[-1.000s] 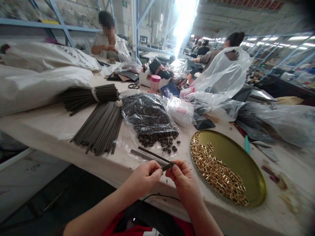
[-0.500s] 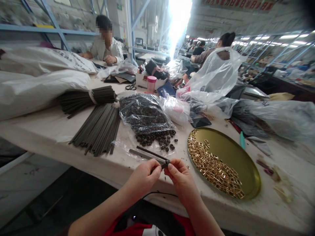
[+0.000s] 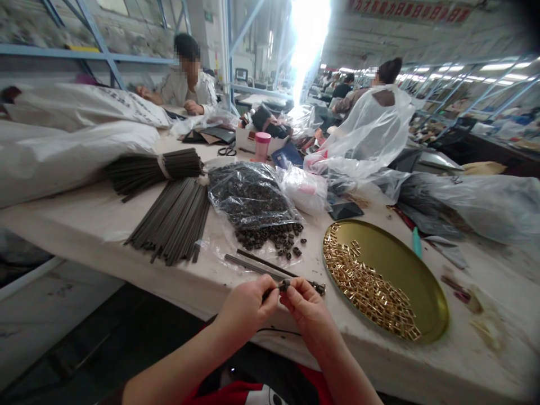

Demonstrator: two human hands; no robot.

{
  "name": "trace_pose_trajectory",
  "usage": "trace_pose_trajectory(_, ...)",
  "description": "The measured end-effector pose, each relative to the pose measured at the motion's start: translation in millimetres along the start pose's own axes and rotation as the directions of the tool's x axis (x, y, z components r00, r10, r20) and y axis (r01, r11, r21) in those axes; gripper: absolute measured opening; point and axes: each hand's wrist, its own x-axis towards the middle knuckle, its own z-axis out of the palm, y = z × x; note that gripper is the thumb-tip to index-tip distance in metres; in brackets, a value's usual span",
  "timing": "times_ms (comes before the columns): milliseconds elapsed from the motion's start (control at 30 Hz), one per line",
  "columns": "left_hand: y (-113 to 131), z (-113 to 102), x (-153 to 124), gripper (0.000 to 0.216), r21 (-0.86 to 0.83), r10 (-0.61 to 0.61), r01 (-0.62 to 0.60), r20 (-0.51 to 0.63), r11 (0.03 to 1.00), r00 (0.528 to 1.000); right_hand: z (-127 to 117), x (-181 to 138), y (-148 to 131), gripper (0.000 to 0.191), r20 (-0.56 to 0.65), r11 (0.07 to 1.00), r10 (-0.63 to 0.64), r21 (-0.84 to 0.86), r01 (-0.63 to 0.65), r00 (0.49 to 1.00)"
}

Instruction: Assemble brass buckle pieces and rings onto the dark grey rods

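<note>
My left hand [image 3: 252, 299] is closed in a pinch on a dark narrow strap, most of which is hidden by the fingers. My right hand [image 3: 307, 311] pinches a small black loop [image 3: 284, 285] at the strap's end, so the two hands nearly touch above the front edge of the table. Just beyond them lie dark straps [image 3: 264, 263], whose right ends carry dark fittings [image 3: 319, 288]. Behind these, several small black loops [image 3: 291, 242] spill from a clear plastic bag [image 3: 253, 194] full of them.
To the right, a round gold tray [image 3: 405, 259] holds a heap of gold buckles [image 3: 375, 298]. Loose straps [image 3: 172, 222] and a tied bundle [image 3: 181, 163] lie at the left. Further back are scissors [image 3: 226, 151], a pink-lidded jar [image 3: 262, 146] and plastic bags. Two people sit across the table.
The strap in my hands has turned, and a black loop now shows between my fingertips. Fittings on the lying straps have come into sight beyond my right hand. The view has shifted slightly.
</note>
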Motion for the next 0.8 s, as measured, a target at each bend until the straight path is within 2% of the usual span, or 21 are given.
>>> trace_pose_trajectory(100,-2.9,2.2,1.8,0.018,0.034,0.002,-0.002,0.01,0.999,1.0,-0.9,-0.6,-0.4,0.014,0.024,0.952,-0.182,-0.248,0.182,0.983)
trace_pose_trajectory(200,-3.5,0.8,6.7,0.019,-0.057,-0.01,0.012,0.05,0.998,0.999,-1.8,0.1,-5.9,0.012,0.079,0.855,-0.306,-0.416,0.31,0.949)
trace_pose_trajectory(333,-0.8,-5.9,13.9,0.021,-0.139,0.006,0.011,0.117,0.99,0.993,-3.9,5.7,-16.4,0.018,0.06,0.892,-0.194,-0.404,0.201,0.979)
trace_pose_trajectory(500,1.1,-10.4,18.9,0.025,-0.146,0.001,0.029,0.198,0.989,0.98,-9.4,14.9,-22.1,0.017,0.131,0.919,-0.034,-0.386,0.083,0.991)
trace_pose_trajectory(600,-1.2,-12.5,19.6,0.024,-0.207,-0.021,0.096,0.337,0.974,0.941,-17.6,18.4,-26.6,0.017,0.08,0.943,0.02,-0.332,0.007,0.997)
trace_pose_trajectory(667,-3.5,-14.6,20.0,0.022,-0.174,-0.049,0.126,0.39,0.977,0.919,-22.0,19.2,-28.9,0.016,0.017,0.961,0.02,-0.276,-0.015,1.0)
trace_pose_trajectory(733,-6.2,-15.6,21.2,0.021,-0.091,-0.056,0.092,0.341,0.992,0.938,-22.4,18.7,-27.2,0.015,-0.017,0.979,0.012,-0.201,-0.015,1.0)
trace_pose_trajectory(800,-9.6,-13.9,23.2,0.021,-0.075,-0.03,0.057,0.321,0.996,0.947,-18.4,18.0,-21.1,0.015,0.005,0.994,0.028,-0.107,-0.027,1.0)
